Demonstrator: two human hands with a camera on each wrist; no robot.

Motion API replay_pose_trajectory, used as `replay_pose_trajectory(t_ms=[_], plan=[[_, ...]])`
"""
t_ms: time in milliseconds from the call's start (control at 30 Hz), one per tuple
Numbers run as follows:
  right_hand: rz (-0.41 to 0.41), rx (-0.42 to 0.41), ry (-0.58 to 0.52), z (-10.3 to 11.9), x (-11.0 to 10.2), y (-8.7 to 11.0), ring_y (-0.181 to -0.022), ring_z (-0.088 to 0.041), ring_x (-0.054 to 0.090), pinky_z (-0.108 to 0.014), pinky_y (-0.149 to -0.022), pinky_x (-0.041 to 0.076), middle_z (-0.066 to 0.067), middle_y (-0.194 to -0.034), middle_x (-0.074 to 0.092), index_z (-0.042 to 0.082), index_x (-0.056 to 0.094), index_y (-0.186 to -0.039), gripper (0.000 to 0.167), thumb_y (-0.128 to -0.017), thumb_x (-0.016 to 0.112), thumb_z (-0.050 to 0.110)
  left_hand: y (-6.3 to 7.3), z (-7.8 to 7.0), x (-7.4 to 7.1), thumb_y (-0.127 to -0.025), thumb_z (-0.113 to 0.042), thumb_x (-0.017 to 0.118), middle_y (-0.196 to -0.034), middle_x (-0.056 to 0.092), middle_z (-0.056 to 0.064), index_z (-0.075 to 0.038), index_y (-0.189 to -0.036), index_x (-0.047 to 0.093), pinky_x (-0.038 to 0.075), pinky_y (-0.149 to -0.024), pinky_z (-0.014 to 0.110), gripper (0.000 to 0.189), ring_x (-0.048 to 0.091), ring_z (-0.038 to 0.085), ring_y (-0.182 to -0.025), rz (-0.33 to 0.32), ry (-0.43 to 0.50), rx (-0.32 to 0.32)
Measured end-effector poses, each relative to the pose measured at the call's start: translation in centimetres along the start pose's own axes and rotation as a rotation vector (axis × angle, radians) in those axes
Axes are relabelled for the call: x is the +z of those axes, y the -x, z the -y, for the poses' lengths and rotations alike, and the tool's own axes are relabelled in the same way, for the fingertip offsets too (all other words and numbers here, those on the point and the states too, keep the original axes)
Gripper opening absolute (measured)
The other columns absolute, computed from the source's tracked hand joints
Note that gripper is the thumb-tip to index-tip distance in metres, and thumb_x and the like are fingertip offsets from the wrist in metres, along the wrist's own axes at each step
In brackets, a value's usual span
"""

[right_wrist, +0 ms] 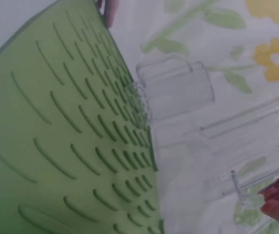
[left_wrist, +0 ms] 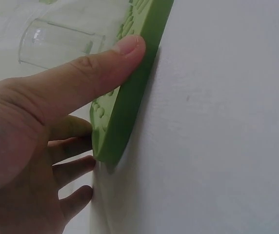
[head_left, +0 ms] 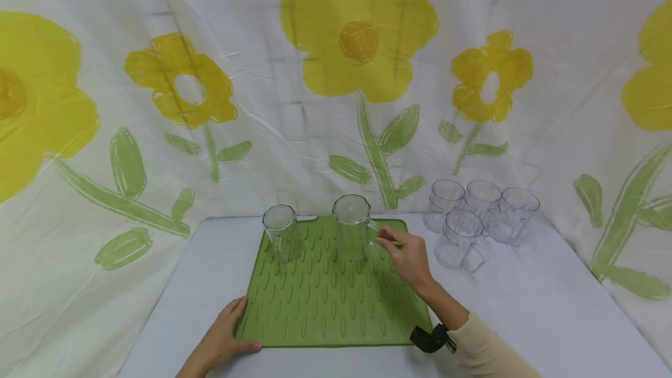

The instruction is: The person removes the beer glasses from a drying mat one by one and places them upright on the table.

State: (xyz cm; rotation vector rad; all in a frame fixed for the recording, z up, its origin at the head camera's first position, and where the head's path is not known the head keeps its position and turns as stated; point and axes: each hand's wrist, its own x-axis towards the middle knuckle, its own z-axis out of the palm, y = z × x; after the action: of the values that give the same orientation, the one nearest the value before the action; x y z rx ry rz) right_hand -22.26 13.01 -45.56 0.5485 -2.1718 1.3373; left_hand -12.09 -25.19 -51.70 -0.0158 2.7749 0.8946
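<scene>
My right hand (head_left: 412,258) pinches the handle of a clear glass mug (head_left: 352,226) between thumb and fingers. The mug is upright over the back of a green ridged mat (head_left: 325,308); in the right wrist view its base appears raised off the surface. A second glass mug (head_left: 282,229) stands upright on the mat's back left corner, also visible in the right wrist view (right_wrist: 176,92). At the mat's front left corner my left hand (head_left: 223,331) touches the edges. Its thumb (left_wrist: 95,73) lies straight along the front edge, the other fingers beside the left side.
Several more clear mugs (head_left: 459,238) stand grouped at the back right of the white table (head_left: 541,308). Behind the table hangs a white curtain (head_left: 294,150) with printed yellow flowers. A black strap (head_left: 430,340) is at the right wrist.
</scene>
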Motion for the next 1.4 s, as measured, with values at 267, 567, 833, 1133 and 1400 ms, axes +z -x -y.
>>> replay_pose_trajectory(t_ms=[267, 567, 833, 1133, 1400], plan=[[0.007, -0.008, -0.055, 0.5, -0.2, 0.5, -0.081, -0.029, 0.072, -0.025, -0.069, 0.062, -0.016, -0.091, 0.075, -0.007, 0.073, -0.102, 0.022, -0.08, 0.073, -0.004, -0.1, 0.1, 0.1, -0.061, -0.038, 0.09, -0.149, 0.032, 0.035, 0.012, -0.146, 0.029, 0.033, -0.11, 0.065, 0.116, 0.029, 0.055, -0.137, 0.008, -0.001, 0.006], [0.019, -0.036, -0.045, 1.2, -1.1, 0.6, -0.079, -0.026, 0.073, -0.018, -0.07, 0.06, -0.016, -0.088, 0.075, 0.0, 0.075, -0.098, 0.017, -0.081, 0.073, -0.001, 0.0, 0.0, 0.1, -0.061, -0.038, 0.09, -0.149, 0.033, 0.034, 0.011, -0.146, 0.03, 0.033, -0.11, 0.065, 0.115, 0.029, 0.055, -0.137, -0.001, -0.006, 0.008], [0.045, -0.051, -0.069, 1.5, -1.4, 0.5, -0.078, -0.027, 0.073, -0.017, -0.068, 0.059, -0.015, -0.087, 0.075, 0.001, 0.075, -0.096, 0.014, -0.082, 0.073, -0.001, 0.0, 0.0, -0.1, -0.06, -0.04, 0.09, -0.149, 0.033, 0.035, 0.012, -0.146, 0.03, 0.033, -0.109, 0.065, 0.117, 0.03, 0.055, -0.137, 0.01, -0.013, -0.003], [0.043, -0.034, -0.042, 1.5, -1.8, 0.5, -0.078, -0.025, 0.073, -0.014, -0.069, 0.058, -0.013, -0.087, 0.076, 0.002, 0.075, -0.095, 0.015, -0.081, 0.074, -0.001, 0.1, -0.1, -0.1, -0.058, -0.04, 0.091, -0.148, 0.034, 0.034, 0.012, -0.146, 0.031, 0.033, -0.11, 0.064, 0.118, 0.031, 0.055, -0.137, 0.007, -0.016, -0.009], [0.044, -0.07, -0.045, 1.3, -1.8, 0.3, -0.077, -0.026, 0.073, -0.012, -0.067, 0.057, -0.016, -0.086, 0.075, 0.002, 0.075, -0.094, 0.015, -0.08, 0.074, -0.003, -0.1, -0.5, -0.1, -0.056, -0.041, 0.091, -0.149, 0.033, 0.033, 0.011, -0.146, 0.031, 0.032, -0.111, 0.064, 0.12, 0.031, 0.054, -0.137, 0.009, -0.02, -0.039]])
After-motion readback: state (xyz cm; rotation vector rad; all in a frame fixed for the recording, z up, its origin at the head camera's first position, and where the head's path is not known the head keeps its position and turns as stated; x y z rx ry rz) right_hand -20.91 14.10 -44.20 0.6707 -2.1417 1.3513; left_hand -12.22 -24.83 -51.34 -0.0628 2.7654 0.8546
